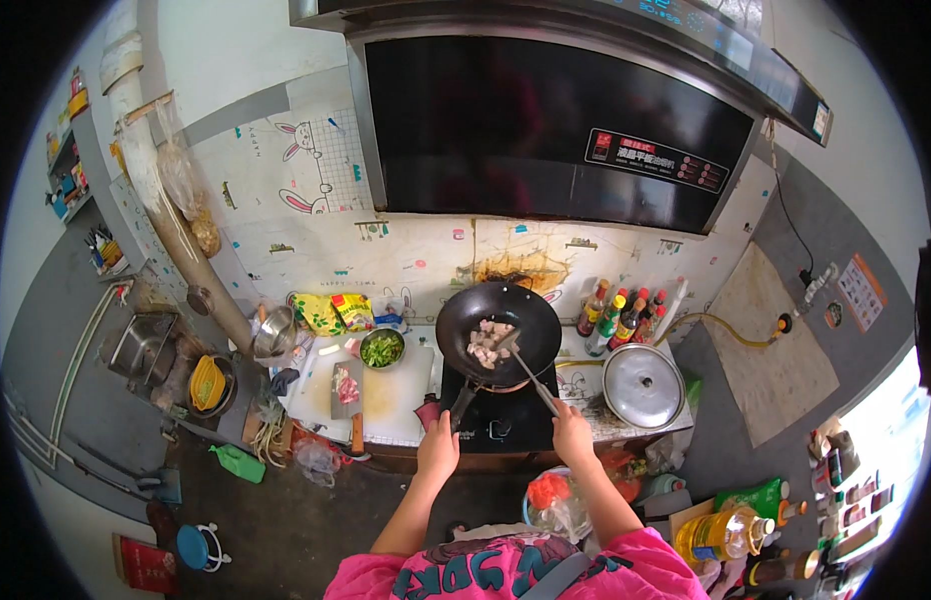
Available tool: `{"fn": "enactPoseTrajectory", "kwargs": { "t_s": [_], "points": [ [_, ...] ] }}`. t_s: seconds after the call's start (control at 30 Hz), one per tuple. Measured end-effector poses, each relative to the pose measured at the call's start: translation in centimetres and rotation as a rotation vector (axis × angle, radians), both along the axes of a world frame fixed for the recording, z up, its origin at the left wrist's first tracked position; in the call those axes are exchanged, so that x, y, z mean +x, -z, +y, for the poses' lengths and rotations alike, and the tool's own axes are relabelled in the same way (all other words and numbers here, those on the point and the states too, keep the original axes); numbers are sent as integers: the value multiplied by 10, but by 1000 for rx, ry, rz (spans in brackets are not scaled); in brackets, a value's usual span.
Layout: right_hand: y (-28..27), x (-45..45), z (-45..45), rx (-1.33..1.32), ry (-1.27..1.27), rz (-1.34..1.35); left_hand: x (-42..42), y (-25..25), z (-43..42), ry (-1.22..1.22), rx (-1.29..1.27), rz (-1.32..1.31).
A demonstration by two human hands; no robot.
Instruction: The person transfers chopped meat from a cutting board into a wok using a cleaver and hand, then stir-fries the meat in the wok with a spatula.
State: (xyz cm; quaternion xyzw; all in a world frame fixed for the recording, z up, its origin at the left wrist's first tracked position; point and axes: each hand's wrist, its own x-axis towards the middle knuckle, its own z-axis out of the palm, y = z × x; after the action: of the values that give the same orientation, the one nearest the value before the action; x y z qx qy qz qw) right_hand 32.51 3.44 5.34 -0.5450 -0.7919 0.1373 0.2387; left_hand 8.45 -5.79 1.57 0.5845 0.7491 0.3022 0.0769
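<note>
A black wok (464,330) stands tilted on the gas stove (501,425), with chunks of pale pink meat (490,342) inside. My left hand (440,446) is closed round the end of the wok's dark handle (464,405). In my right hand (572,434) is the shaft of a metal spatula (531,375), whose blade touches the meat. Left of the stove a cleaver (357,432) lies on the white cutting board (401,385), with raw meat slices (346,385) on its blade. A metal bowl (367,362) behind it holds chopped green vegetables (383,348).
Several sauce bottles (626,318) and a lidded metal pot (643,386) stand right of the stove. A range hood (546,130) hangs above. A yellow hose (721,325) runs along the right wall. Below, a large oil bottle (721,537) is at right and a green jug (238,463) at left.
</note>
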Motion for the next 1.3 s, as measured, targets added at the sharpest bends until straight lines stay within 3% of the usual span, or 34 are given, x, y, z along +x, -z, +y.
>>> {"fn": "enactPoseTrajectory", "kwargs": {
  "t_s": [0.47, 1.3],
  "points": [
    [-3, -31, 2, 8, -75, 122, 0, 4, 0, -11, 37, 13],
    [-1, 1, -24, -11, -103, 165, 1, -4, -1, -4, 44, 0]
  ]
}}
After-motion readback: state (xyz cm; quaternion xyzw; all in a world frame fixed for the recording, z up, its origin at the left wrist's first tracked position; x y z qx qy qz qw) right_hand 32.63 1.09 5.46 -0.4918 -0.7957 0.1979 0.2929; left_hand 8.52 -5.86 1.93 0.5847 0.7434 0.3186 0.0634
